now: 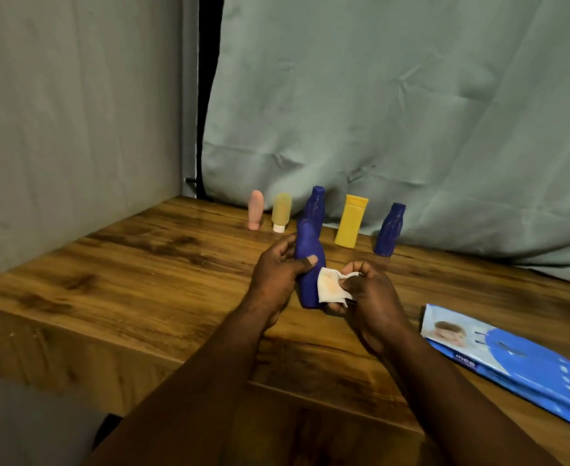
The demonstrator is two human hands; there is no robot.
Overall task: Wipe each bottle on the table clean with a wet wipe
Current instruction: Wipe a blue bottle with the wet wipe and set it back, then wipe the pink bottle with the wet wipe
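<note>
My left hand (278, 274) grips a dark blue bottle (307, 250) held upright above the wooden table (142, 264), thumb across its front. My right hand (371, 297) pinches a white wet wipe (329, 285) with an orange stain against the bottle's lower right side. Along the back stand a pink tube (256, 210), a tan tube with a white cap (281, 211), another dark blue bottle (315, 203) partly hidden behind the held one, a yellow tube (351, 220) and a third dark blue bottle (389, 230).
A blue and white pack of wet wipes (512, 361) lies flat at the table's right front. A grey-green curtain (394, 112) hangs behind the bottles and a grey wall (75, 129) stands on the left. The table's front edge runs below my forearms.
</note>
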